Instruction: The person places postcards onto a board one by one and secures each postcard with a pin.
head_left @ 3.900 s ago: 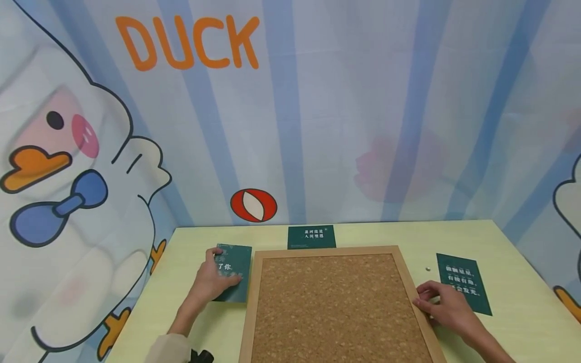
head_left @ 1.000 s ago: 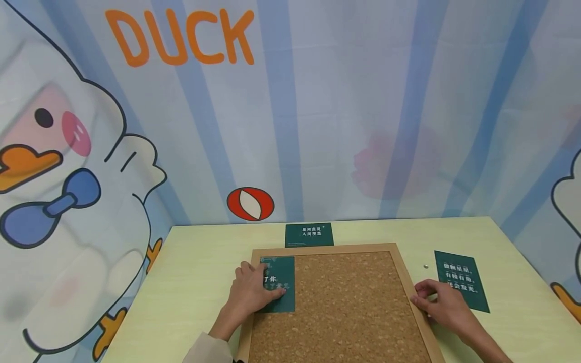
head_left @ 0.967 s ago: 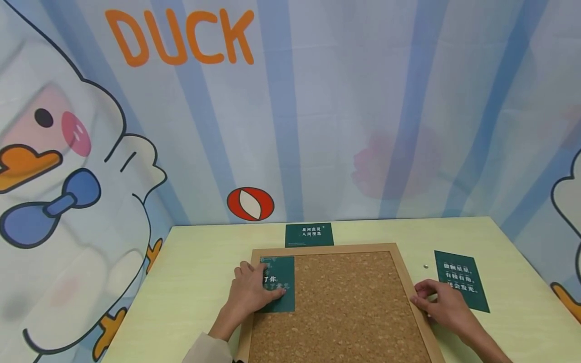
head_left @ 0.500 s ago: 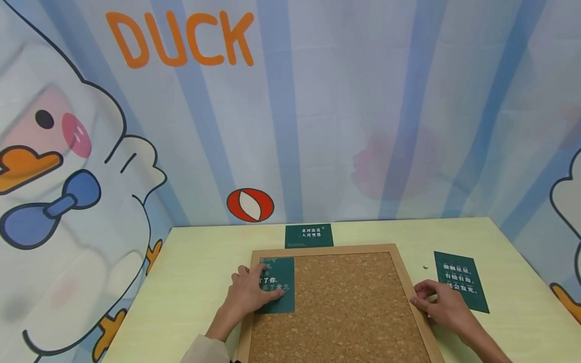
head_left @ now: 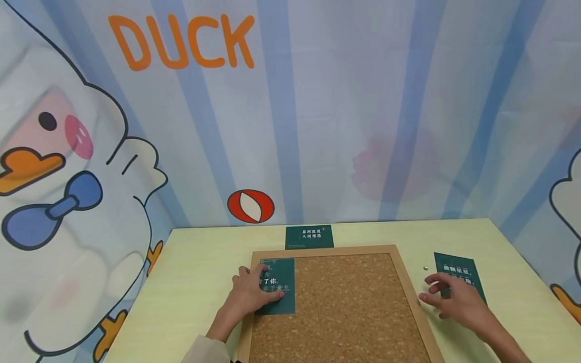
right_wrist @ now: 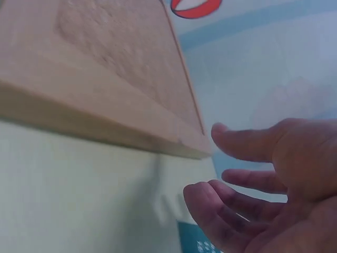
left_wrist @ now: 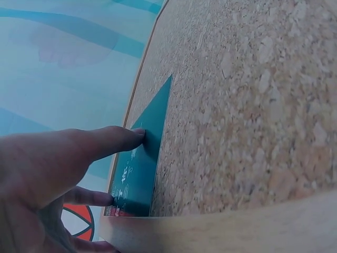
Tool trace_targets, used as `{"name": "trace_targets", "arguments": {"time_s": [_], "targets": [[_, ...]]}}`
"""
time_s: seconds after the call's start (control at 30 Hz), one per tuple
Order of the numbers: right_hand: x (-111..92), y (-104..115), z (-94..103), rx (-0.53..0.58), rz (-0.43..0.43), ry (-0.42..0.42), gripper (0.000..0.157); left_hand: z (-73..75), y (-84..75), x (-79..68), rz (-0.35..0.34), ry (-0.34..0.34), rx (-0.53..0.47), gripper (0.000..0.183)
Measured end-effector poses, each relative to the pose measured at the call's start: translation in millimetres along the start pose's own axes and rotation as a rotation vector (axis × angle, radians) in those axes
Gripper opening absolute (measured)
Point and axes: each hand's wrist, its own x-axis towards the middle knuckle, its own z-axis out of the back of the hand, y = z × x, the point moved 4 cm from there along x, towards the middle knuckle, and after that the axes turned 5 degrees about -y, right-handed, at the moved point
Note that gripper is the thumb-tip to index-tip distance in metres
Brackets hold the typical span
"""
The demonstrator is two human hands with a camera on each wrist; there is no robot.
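Note:
A dark green card [head_left: 285,302] with white characters lies flat in the upper left corner of the framed cork board [head_left: 345,307]. My left hand [head_left: 245,292] reaches over the board's left edge, its thumb [left_wrist: 124,138] and a fingertip touching the card, spread apart. Part of the card's left side is hidden under this hand. My right hand [head_left: 460,302] hovers just off the board's right frame, thumb and fingers parted with nothing between them. Behind it a second green card [head_left: 458,262] lies on the table, partly covered. A tiny silvery pin or stud [head_left: 425,268] lies near its fingertips.
Beyond the board's far edge lies a third green card [head_left: 309,237]. The pale yellow table [head_left: 204,262] extends on both sides of the board. At its back hangs a blue striped curtain [head_left: 327,126] with duck prints.
My left hand has brought its card from the table's left onto the board's corner. My right hand has just come off the board's frame, its fingers spreading toward the right card.

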Motion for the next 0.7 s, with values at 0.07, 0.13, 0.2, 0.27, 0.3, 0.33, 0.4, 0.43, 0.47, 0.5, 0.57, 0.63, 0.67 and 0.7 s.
{"name": "trace_targets", "arguments": {"time_s": [0.07, 0.13, 0.2, 0.27, 0.3, 0.33, 0.4, 0.43, 0.47, 0.5, 0.57, 0.63, 0.67, 0.7], "targets": [[-1.1, -2.6, 10.2, -0.005, 0.022, -0.002, 0.064, -0.1, 0.3, 0.4, 0.006, 0.0, 0.002, 0.088], [-1.7, -4.8, 20.4, -0.026, 0.045, -0.007, 0.066, -0.4, 0.9, 1.2, 0.01, 0.0, 0.003, 0.089], [-1.6, -8.1, 29.4, -0.065, 0.072, -0.013, 0.066, -0.8, 1.9, 2.0, 0.01, -0.001, 0.003, 0.089], [-0.6, -12.5, 36.5, -0.15, 0.103, -0.023, 0.063, -0.8, 2.7, 3.3, 0.006, -0.004, 0.0, 0.09], [-0.2, -15.1, 39.0, -0.195, 0.117, -0.025, 0.059, -0.9, 3.2, 3.8, 0.004, -0.006, -0.002, 0.09], [0.1, -18.1, 40.9, -0.238, 0.131, -0.017, 0.056, -0.8, 3.5, 4.3, 0.002, -0.007, -0.003, 0.089], [-1.2, -24.1, 43.0, -0.316, 0.155, 0.009, 0.048, -0.8, 4.0, 4.8, 0.003, -0.005, -0.007, 0.089], [-2.7, -28.0, 43.4, -0.336, 0.157, 0.032, 0.043, -1.1, 4.2, 4.9, 0.003, -0.004, -0.007, 0.089], [-4.9, -32.0, 43.2, -0.341, 0.154, 0.057, 0.038, -1.3, 4.0, 4.7, 0.003, -0.003, -0.007, 0.089], [-7.4, -36.5, 42.3, -0.346, 0.134, 0.078, 0.036, -1.7, 3.9, 4.5, 0.005, -0.001, -0.007, 0.089], [-12.6, -44.4, 40.7, -0.345, 0.108, 0.103, 0.031, -1.8, 3.4, 3.9, 0.009, 0.0, -0.009, 0.089], [-16.5, -52.5, 37.3, -0.33, 0.067, 0.114, 0.029, -1.8, 3.0, 3.3, 0.013, -0.002, -0.008, 0.088], [-18.0, -55.7, 35.3, -0.325, 0.045, 0.114, 0.029, -1.6, 3.0, 3.2, 0.014, -0.004, -0.01, 0.088], [-19.2, -58.6, 33.2, -0.32, 0.022, 0.115, 0.028, -1.4, 3.2, 3.3, 0.015, -0.005, -0.01, 0.088]]}}
